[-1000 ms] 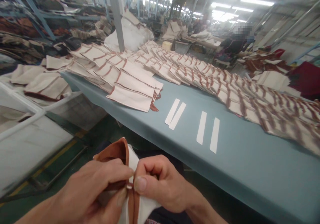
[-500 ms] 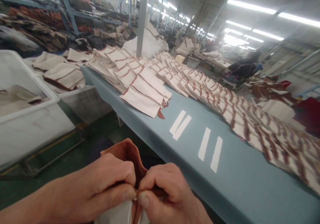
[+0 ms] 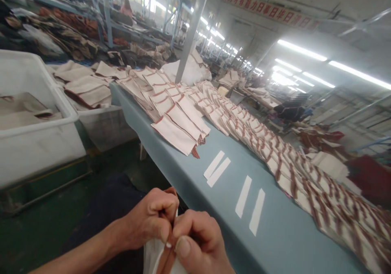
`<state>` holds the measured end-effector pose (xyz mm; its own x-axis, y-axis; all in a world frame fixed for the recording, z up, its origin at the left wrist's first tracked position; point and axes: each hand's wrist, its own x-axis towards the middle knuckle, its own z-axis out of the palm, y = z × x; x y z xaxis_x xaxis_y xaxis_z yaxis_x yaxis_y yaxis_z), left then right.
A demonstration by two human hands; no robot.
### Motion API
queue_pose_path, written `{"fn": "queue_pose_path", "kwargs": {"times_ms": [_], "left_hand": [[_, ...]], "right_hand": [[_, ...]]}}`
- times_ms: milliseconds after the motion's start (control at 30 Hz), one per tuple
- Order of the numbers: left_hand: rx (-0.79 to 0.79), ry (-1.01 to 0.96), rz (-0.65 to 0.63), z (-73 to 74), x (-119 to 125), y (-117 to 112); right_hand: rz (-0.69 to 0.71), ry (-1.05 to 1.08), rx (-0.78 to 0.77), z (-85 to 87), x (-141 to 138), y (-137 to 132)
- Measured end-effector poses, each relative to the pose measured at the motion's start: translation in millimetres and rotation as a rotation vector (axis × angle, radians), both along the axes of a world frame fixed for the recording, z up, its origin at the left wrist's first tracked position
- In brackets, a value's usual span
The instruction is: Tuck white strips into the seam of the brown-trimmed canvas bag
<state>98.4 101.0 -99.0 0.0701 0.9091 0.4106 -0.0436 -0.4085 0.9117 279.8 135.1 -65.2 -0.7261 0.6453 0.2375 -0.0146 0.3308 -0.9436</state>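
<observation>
My left hand [image 3: 149, 221] and my right hand [image 3: 195, 237] meet low in the view, pinching the brown binding [image 3: 170, 245] of a white cloth piece [image 3: 152, 257]. Their fingertips press together on the bound edge, and most of the binding is hidden by my fingers. The white cloth hangs below them and runs out of the frame. To the right, a blue-grey work table [image 3: 183, 176] carries long overlapping rows of cream cloth pieces with brown trim [image 3: 175, 133]. Several white paper strips [image 3: 243, 196] lie on it, near my right hand but not touching it.
A white plastic bin [image 3: 30, 152] holding cloth stands at the left, with more cloth pieces [image 3: 87, 90] behind it. A steel column [image 3: 192, 31] rises beyond the table. Shelves of fabric line the far left, and a seated person [image 3: 290, 111] works at the far right.
The view has swung left and up, so the hands sit lower in the frame. The brown-edged fold visible earlier is now mostly gathered into my fingers.
</observation>
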Motion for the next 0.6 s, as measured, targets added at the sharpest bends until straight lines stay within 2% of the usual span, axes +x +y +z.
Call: {"fn": "queue_pose_path", "kwargs": {"times_ms": [67,167,333,500,600], "left_hand": [[-0.015,0.015,-0.023,3.2,-5.5,0.7],[-0.028,0.065,-0.09,12.5,-16.6,-4.5],[-0.003,0.208,-0.117,35.2,-33.7,-13.5],[-0.071,0.284,-0.164,62.3,-40.2,-8.8],[-0.127,0.324,-0.236,71.8,-39.2,-3.4]], "right_hand": [[0.039,-0.085,0.057,5.1,10.1,5.2],[0.047,-0.204,0.103,22.9,15.4,7.7],[0.081,-0.241,0.096,51.2,2.5,17.9],[0.103,-0.28,0.195,58.2,-6.8,33.3],[0.094,-0.313,0.237,59.2,-6.1,36.0]]}}
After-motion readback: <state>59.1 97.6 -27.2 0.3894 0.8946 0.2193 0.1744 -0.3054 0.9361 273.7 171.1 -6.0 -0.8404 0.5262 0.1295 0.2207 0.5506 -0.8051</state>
